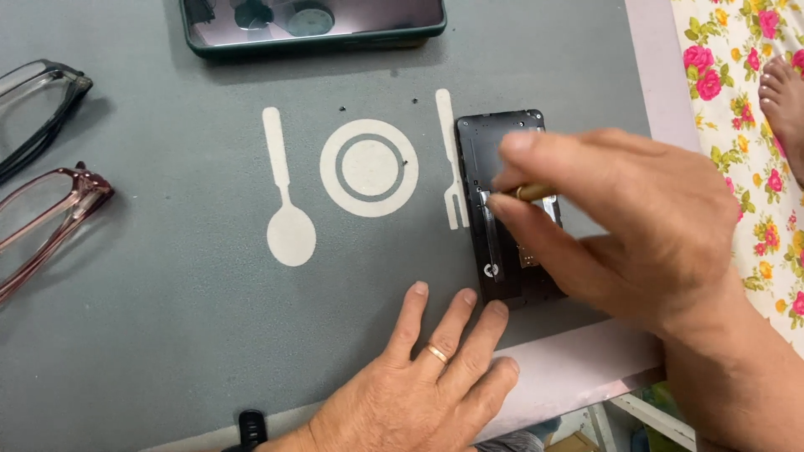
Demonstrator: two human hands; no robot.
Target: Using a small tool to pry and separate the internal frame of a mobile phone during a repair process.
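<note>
A small black phone (494, 151) with its back cover off lies on a grey mat (167, 318), inner frame facing up. My right hand (620, 226) hovers over it, thumb and fingers pinched on a thin brass-coloured tool (530, 192) whose tip meets the phone's middle. My left hand (419, 385), with a ring on one finger, lies flat on the mat; its fingertips touch the phone's near end. Tiny dark screws (342, 108) lie loose on the mat beyond the printed plate symbol.
A larger phone in a dark green case (310, 29) lies at the far edge. Two pairs of glasses (42, 209) rest at the left. At the right the mat ends at a pale border, beyond it a floral cloth (737, 100) and a person's bare foot (785, 100).
</note>
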